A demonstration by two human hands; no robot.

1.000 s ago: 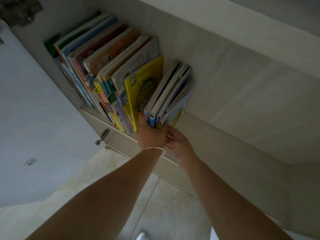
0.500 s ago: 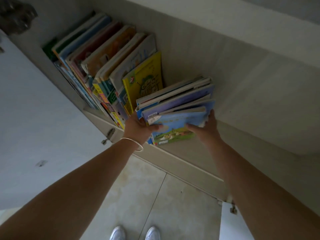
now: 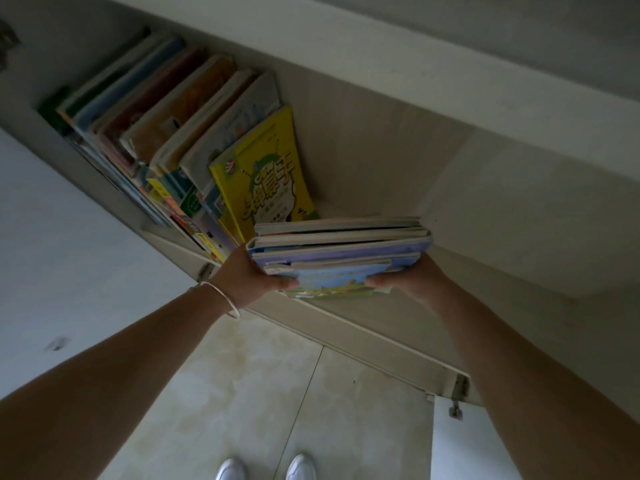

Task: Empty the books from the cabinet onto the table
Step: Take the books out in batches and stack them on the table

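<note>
A flat stack of thin books hangs at the front of the cabinet shelf, held between both hands. My left hand grips its left end, thumb on the blue cover underneath. My right hand grips the right end the same way. Further left on the shelf, a row of several books leans to the right. The nearest one has a yellow cover. The fingers of both hands are hidden behind the stack.
The open cabinet door stands at my left, another door at lower right with a hinge. Pale floor tiles and my white shoes show below. The shelf's right part holds no books.
The stack went from upright on the shelf to lying flat between my hands, and it has come forward and down off the shelf edge. The yellow book now shows fully.
</note>
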